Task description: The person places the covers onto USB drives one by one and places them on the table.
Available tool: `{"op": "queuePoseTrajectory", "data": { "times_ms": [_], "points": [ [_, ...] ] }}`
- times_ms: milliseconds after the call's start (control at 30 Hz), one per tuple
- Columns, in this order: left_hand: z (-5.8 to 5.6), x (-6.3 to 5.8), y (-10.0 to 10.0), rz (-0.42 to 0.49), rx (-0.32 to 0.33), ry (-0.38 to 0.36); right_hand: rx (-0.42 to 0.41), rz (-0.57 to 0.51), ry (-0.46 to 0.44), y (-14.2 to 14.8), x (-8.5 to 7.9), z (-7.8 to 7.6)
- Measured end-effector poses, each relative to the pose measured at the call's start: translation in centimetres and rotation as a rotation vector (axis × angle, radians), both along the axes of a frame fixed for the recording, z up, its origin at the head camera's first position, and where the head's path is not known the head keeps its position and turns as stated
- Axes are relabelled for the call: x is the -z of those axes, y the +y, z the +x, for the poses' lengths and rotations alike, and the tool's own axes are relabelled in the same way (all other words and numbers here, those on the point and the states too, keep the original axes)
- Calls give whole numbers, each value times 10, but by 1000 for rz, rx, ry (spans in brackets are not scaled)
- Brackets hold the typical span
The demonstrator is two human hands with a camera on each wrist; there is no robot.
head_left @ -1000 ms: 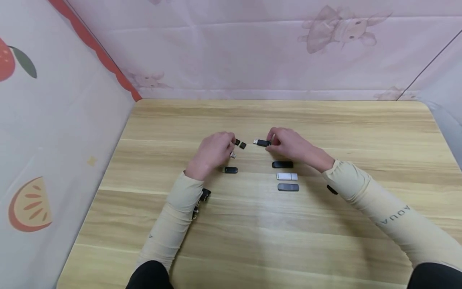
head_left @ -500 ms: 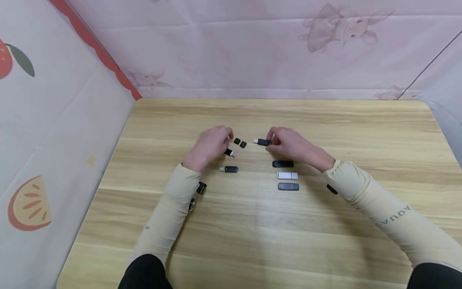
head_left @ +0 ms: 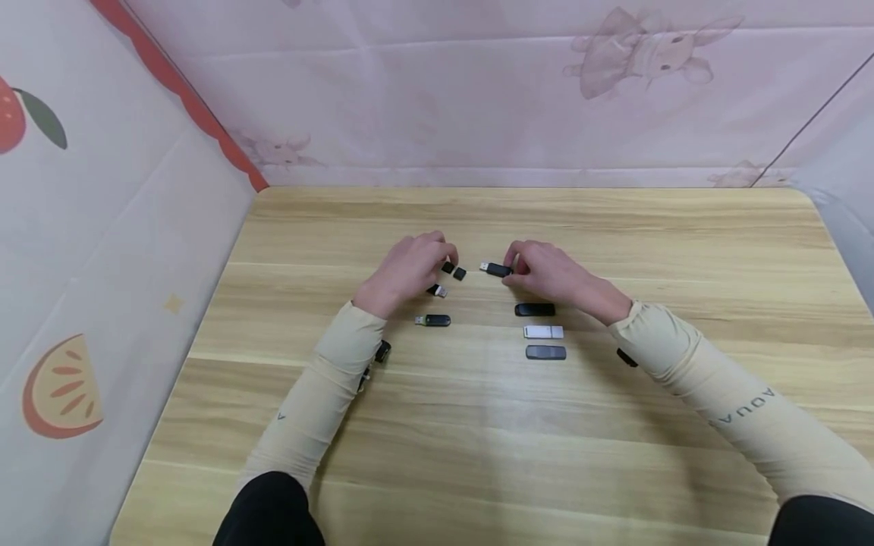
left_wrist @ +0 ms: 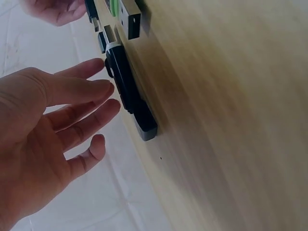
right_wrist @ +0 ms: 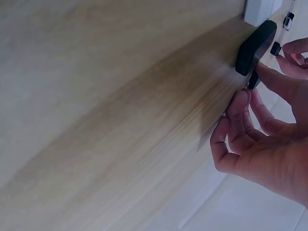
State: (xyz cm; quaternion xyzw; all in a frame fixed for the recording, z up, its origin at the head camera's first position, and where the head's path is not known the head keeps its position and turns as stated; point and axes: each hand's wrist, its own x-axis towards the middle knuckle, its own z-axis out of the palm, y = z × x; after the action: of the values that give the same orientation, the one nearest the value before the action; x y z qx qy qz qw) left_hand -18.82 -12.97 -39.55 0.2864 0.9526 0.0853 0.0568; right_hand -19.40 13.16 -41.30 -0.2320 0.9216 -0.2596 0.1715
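My right hand (head_left: 549, 273) pinches the rear end of a black USB flash drive (head_left: 495, 269), its metal plug pointing left. Between thumb and finger only a dark bit of it shows in the right wrist view. Opposite, my left hand (head_left: 413, 269) reaches over two small black caps (head_left: 460, 274), its fingertips at the left one. Its fingers are loosely bent and apart in the left wrist view, beside another black USB flash drive (left_wrist: 126, 79) with a bare metal plug. Below it lies a dark USB flash drive (head_left: 437, 320) with a green plug insert.
Right of centre, a black stick (head_left: 535, 310), a white flash drive (head_left: 543, 332) and a grey stick (head_left: 545, 353) lie in a column. Small dark items (head_left: 383, 351) sit beside my left sleeve, another dark piece (head_left: 626, 358) by the right sleeve. Fabric walls stand behind the wooden table (head_left: 478, 455).
My left hand first drew back left from the caps, uncovering the flash drives beneath, then came right again to the left cap. The right hand kept its grip in place.
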Motion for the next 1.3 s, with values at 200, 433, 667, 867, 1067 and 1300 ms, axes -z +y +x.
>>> {"op": "queuePoseTrajectory", "data": {
  "times_ms": [200,433,667,867,1067,1300],
  "points": [
    [0,-1,-1,-27,-19,-13,-2,-3,0,0,-1,0],
    [-1,-1,-1,-12,-77,-69,-4,1,1,1,0,-1],
    [-2,-3,-4,-1,-92,-96,1,-5,-11,-1,-2,0],
    [-4,-1,-3,-13,-66,-105,3,-11,3,-1,-1,0],
    [-5,-2,-5,-22,-122,-102,12,-18,4,-1,-3,0],
    [-5,-9,-8,56,-153,-163,32,-27,-9,0,-5,2]
  ]
}}
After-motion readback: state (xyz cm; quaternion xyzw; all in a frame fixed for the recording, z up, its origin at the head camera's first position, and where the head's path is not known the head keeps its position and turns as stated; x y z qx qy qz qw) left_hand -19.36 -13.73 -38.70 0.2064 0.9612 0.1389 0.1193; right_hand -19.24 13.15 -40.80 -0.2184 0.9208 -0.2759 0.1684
